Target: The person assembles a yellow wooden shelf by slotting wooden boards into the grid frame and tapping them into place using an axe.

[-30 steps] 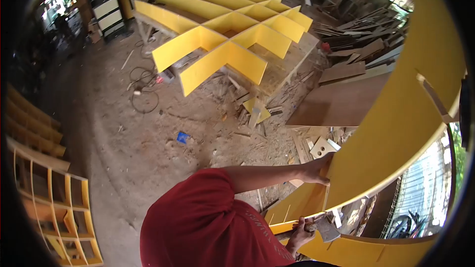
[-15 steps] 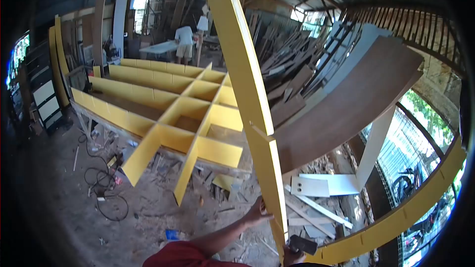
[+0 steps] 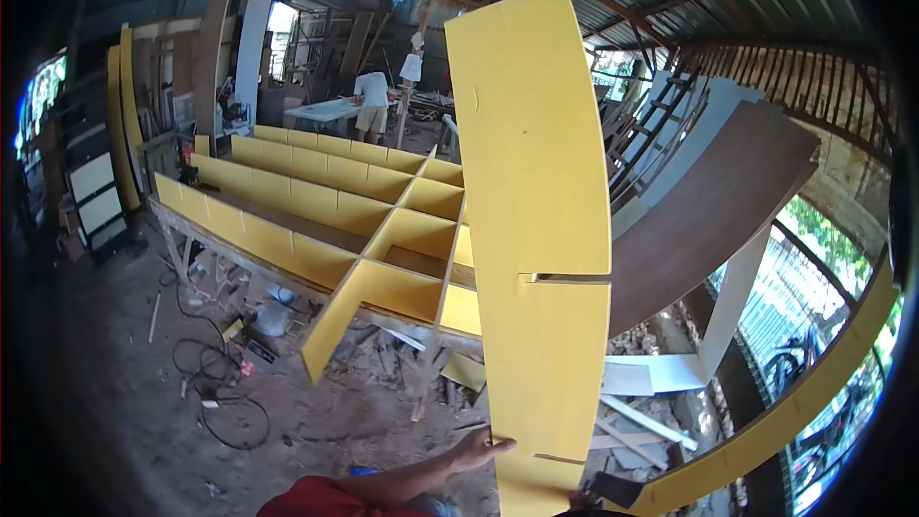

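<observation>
A long yellow slotted board (image 3: pixel 536 182) stands nearly upright in front of me, its broad face toward me. One slot runs in from its right edge, and another lies near the bottom. My left hand (image 3: pixel 481 448) grips the board's left edge low down, thumb over the face. Low at the board's right edge is my right hand (image 3: pixel 578 498), mostly hidden and blurred, closed at a dark tool with a blocky head (image 3: pixel 617 490). Left of the board, a grid of interlocked yellow boards (image 3: pixel 402 230) rests on a low workbench (image 3: pixel 182 220).
Another long yellow slotted board (image 3: pixel 756 440) curves along the right side. Brown sheets (image 3: pixel 708 220) lean beyond it. Cables (image 3: pixel 225 402) and wood scraps litter the dirt floor. A person (image 3: pixel 371 101) stands by a far table (image 3: pixel 321 111).
The yellow board has turned from nearly edge-on to broad face toward me, and its top now shows. My left hand still holds its left edge. The view has shifted slightly.
</observation>
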